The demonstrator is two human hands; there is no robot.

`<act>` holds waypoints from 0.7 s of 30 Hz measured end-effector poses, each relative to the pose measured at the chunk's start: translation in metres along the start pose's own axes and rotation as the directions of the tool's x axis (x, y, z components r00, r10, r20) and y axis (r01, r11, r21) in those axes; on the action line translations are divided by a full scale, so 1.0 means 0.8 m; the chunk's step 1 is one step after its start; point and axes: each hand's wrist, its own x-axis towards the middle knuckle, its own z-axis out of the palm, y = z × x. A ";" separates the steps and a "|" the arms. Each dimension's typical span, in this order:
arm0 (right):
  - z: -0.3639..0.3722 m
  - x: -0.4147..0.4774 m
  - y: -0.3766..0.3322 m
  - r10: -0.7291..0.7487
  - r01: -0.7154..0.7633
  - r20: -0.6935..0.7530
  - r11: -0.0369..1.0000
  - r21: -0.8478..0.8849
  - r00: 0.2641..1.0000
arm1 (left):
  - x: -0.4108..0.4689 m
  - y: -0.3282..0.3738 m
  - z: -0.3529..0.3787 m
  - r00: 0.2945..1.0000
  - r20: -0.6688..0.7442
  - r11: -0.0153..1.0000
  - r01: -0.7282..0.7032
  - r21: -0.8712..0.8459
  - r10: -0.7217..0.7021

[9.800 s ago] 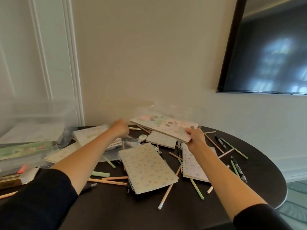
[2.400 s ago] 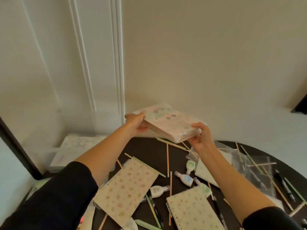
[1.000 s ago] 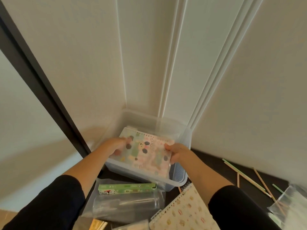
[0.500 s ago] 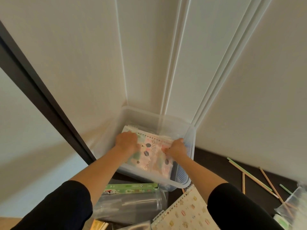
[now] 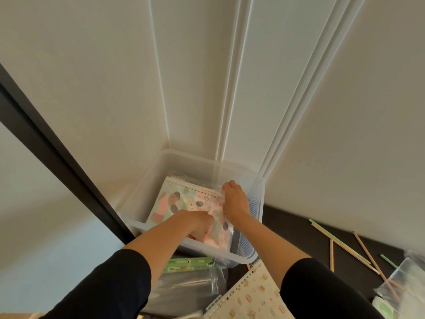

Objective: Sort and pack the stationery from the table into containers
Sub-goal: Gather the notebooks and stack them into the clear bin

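A clear plastic bin (image 5: 195, 161) stands in the wall corner at the table's left end. Inside it lies a spiral notebook (image 5: 171, 201) with a pastel cover of dark blobs, on top of other notebooks. Both my hands reach into the bin. My right hand (image 5: 234, 200) holds the notebook's far right edge, its fingers bent over the spiral corner. My left hand (image 5: 197, 224) lies on the near part of the cover with its fingers turned down and hidden, so its hold is unclear.
A green box in a clear bag (image 5: 188, 264) lies just in front of the bin. A spotted spiral notebook (image 5: 253, 295) sits at the bottom. Loose pencils (image 5: 340, 245) and a zip bag (image 5: 404, 286) lie on the dark table (image 5: 287, 226) to the right.
I carried the notebook from the table into the bin. In the last half second my left hand slid towards the near edge and my right hand moved to the far right corner.
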 end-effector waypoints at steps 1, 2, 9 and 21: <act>0.000 0.001 0.001 -0.007 0.007 0.013 1.000 0.006 1.000 | 0.002 0.002 0.000 1.000 0.005 0.998 -0.007 0.058 0.006; 0.002 0.002 0.004 -0.014 0.014 0.029 1.000 -0.003 0.999 | 0.002 0.004 -0.001 1.000 0.008 0.994 -0.016 0.105 0.015; -0.005 0.022 0.018 0.065 -0.076 0.248 0.997 0.034 0.967 | -0.007 0.017 -0.013 0.995 0.066 0.952 -0.086 0.294 0.069; -0.019 0.049 0.027 0.036 -0.037 0.352 0.999 -0.003 0.935 | 0.000 0.009 0.002 0.998 -0.012 0.928 -0.060 0.367 0.069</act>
